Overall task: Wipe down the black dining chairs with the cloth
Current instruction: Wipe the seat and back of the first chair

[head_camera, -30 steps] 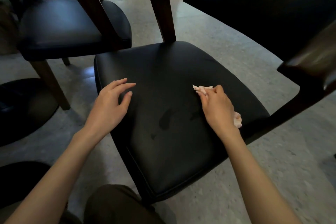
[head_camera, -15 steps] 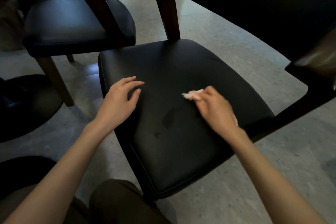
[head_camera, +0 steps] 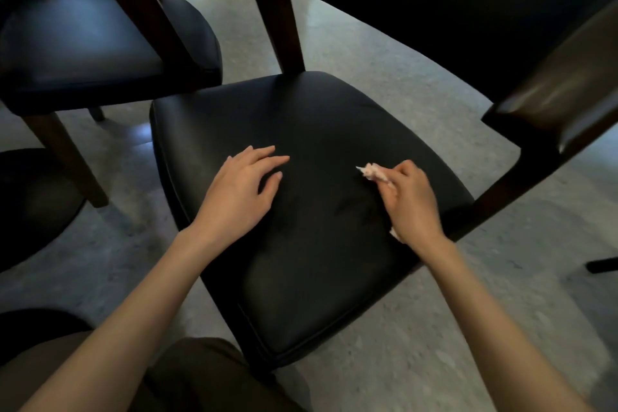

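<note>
The right hand [head_camera: 413, 202] is gripping a crumpled pale cloth [head_camera: 374, 172] against the black chair seat [head_camera: 317, 278] (a scrap showing below the wrist). The left hand [head_camera: 239, 192] is lying flat beside it, fingers loosely spread.

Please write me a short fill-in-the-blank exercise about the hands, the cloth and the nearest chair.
1. The hand gripping the cloth is the person's ____ one.
2. The left hand rests on the ____ of the nearest chair.
3. The left hand holds ____.
Missing words: right; seat; nothing.
</note>
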